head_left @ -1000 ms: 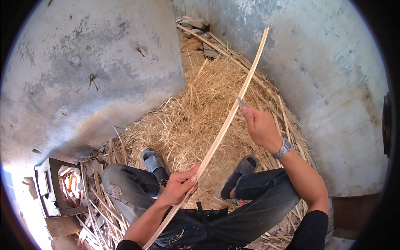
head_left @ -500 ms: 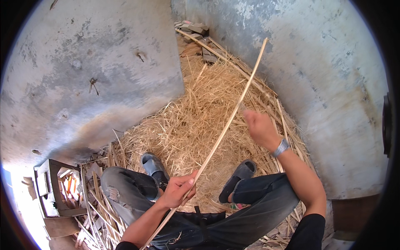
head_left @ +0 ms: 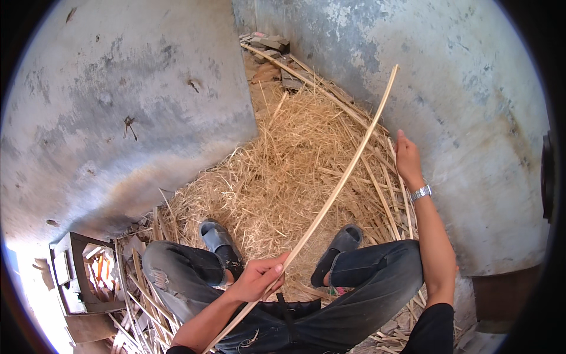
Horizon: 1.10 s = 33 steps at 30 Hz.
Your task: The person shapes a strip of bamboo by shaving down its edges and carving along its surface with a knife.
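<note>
A long, pale bamboo strip (head_left: 344, 180) slants from my lap up to the far right, bowing slightly toward its tip. My left hand (head_left: 257, 279) grips it above my lap, fingers wrapped round and thumb lying on top. The strip's lower end runs down beside my left forearm and out of the picture. Off to the right of the strip, not touching it, my right hand (head_left: 408, 158) is closed with its thumb pointing up. Whatever is in its fingers, if anything, is hidden. A metal-banded watch (head_left: 420, 193) circles the right wrist.
Curly shavings (head_left: 283, 159) cover the floor between my slippered feet and beyond. Longer strips (head_left: 330, 88) lie along the right wall (head_left: 466, 118). Broken bricks (head_left: 268, 44) sit in the far corner. A dark-framed box (head_left: 76, 277) and loose sticks are at left, below the left wall (head_left: 177, 71).
My right hand has moved right and a little up, away from the strip. The strip's tip has swung to the right, while my left hand keeps its grip.
</note>
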Each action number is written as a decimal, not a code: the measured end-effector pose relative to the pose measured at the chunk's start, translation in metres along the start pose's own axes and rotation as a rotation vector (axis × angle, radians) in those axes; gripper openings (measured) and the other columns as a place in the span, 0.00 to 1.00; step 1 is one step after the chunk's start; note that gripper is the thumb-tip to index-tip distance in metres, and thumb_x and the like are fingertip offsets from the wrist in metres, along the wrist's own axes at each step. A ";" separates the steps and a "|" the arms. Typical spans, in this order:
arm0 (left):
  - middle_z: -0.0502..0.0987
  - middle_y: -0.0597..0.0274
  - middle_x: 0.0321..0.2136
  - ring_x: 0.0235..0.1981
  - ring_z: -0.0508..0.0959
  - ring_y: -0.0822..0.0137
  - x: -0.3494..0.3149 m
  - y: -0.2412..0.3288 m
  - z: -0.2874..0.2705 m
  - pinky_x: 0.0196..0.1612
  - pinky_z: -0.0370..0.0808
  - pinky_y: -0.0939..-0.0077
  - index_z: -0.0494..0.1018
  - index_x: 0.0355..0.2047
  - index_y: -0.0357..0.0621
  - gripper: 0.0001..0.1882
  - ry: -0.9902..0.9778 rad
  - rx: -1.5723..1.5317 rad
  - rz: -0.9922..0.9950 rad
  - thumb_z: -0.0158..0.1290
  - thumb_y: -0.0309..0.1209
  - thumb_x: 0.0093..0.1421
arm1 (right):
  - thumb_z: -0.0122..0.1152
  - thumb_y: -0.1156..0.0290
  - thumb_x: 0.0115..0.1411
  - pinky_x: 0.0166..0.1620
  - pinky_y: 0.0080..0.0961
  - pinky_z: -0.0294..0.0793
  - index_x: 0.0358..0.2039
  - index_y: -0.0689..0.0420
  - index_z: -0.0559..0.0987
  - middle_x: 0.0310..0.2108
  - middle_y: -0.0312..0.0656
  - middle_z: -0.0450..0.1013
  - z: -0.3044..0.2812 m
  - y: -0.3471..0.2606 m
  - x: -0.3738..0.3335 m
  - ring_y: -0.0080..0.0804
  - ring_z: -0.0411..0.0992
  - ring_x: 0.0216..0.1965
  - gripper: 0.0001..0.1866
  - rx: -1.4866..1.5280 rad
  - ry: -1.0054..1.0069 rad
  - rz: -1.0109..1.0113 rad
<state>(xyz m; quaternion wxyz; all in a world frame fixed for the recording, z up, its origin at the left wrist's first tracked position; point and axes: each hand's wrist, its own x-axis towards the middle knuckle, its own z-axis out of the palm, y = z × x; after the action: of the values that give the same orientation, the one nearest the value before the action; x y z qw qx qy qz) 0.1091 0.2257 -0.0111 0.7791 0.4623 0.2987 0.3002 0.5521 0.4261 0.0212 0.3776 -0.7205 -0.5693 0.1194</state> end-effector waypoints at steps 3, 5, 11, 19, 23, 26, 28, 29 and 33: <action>0.68 0.70 0.20 0.17 0.66 0.82 0.010 0.008 -0.004 0.21 0.65 0.85 0.61 0.71 0.38 0.26 0.083 0.027 0.077 0.43 0.35 0.77 | 0.47 0.47 0.74 0.24 0.24 0.56 0.30 0.59 0.78 0.15 0.27 0.56 -0.001 -0.029 -0.026 0.19 0.56 0.17 0.27 0.223 -0.046 0.007; 0.69 0.71 0.21 0.22 0.68 0.82 0.030 0.021 -0.002 0.25 0.66 0.83 0.65 0.68 0.39 0.24 0.243 0.245 0.236 0.45 0.33 0.76 | 0.49 0.48 0.73 0.23 0.22 0.55 0.33 0.58 0.79 0.15 0.25 0.56 0.005 -0.065 -0.042 0.16 0.55 0.16 0.25 0.351 -0.151 0.008; 0.75 0.71 0.26 0.25 0.73 0.81 0.120 0.112 0.005 0.29 0.71 0.82 0.70 0.65 0.40 0.22 0.450 0.405 0.468 0.49 0.33 0.74 | 0.58 0.54 0.70 0.19 0.15 0.52 0.44 0.58 0.81 0.16 0.22 0.61 0.014 -0.139 -0.086 0.09 0.55 0.15 0.19 0.730 -0.550 -0.081; 0.78 0.66 0.24 0.24 0.76 0.79 0.144 0.135 0.005 0.27 0.70 0.83 0.72 0.62 0.37 0.22 0.473 0.113 0.680 0.50 0.38 0.75 | 0.69 0.60 0.65 0.22 0.16 0.51 0.39 0.61 0.79 0.16 0.21 0.63 0.056 -0.189 -0.140 0.08 0.54 0.18 0.15 0.735 -0.675 -0.084; 0.79 0.67 0.25 0.25 0.77 0.79 0.138 0.131 0.002 0.29 0.73 0.83 0.74 0.60 0.38 0.20 0.473 0.024 0.623 0.50 0.37 0.75 | 0.73 0.56 0.62 0.22 0.17 0.50 0.37 0.60 0.79 0.15 0.21 0.61 0.062 -0.187 -0.149 0.09 0.54 0.17 0.19 0.686 -0.747 -0.037; 0.78 0.66 0.25 0.24 0.76 0.78 0.135 0.127 -0.005 0.29 0.73 0.82 0.75 0.60 0.38 0.21 0.432 -0.072 0.537 0.50 0.38 0.74 | 0.76 0.53 0.58 0.22 0.17 0.50 0.36 0.59 0.79 0.14 0.21 0.59 0.057 -0.190 -0.147 0.09 0.53 0.17 0.22 0.578 -0.795 -0.140; 0.76 0.66 0.22 0.21 0.74 0.80 0.134 0.120 -0.009 0.25 0.69 0.83 0.73 0.62 0.41 0.22 0.456 -0.050 0.509 0.48 0.41 0.75 | 0.77 0.53 0.57 0.21 0.17 0.50 0.35 0.59 0.78 0.13 0.21 0.58 0.061 -0.192 -0.146 0.09 0.52 0.16 0.23 0.555 -0.737 -0.141; 0.76 0.66 0.22 0.21 0.74 0.80 0.134 0.116 -0.010 0.25 0.69 0.83 0.73 0.62 0.41 0.22 0.457 -0.050 0.509 0.48 0.41 0.75 | 0.77 0.52 0.56 0.21 0.17 0.49 0.35 0.59 0.78 0.13 0.21 0.57 0.063 -0.192 -0.146 0.09 0.52 0.16 0.23 0.531 -0.676 -0.141; 0.75 0.69 0.23 0.21 0.73 0.79 0.134 0.100 -0.014 0.23 0.69 0.84 0.73 0.62 0.41 0.22 0.469 0.026 0.519 0.47 0.40 0.75 | 0.77 0.55 0.56 0.21 0.16 0.48 0.33 0.59 0.78 0.13 0.21 0.57 0.066 -0.192 -0.132 0.08 0.52 0.16 0.22 0.597 -0.555 -0.125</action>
<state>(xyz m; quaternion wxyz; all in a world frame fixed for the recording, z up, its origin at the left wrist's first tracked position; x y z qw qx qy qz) 0.1653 0.3719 0.0486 0.5810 0.4513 0.3458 0.5824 0.3293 0.3455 0.0721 0.4085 -0.4836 -0.6327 0.4460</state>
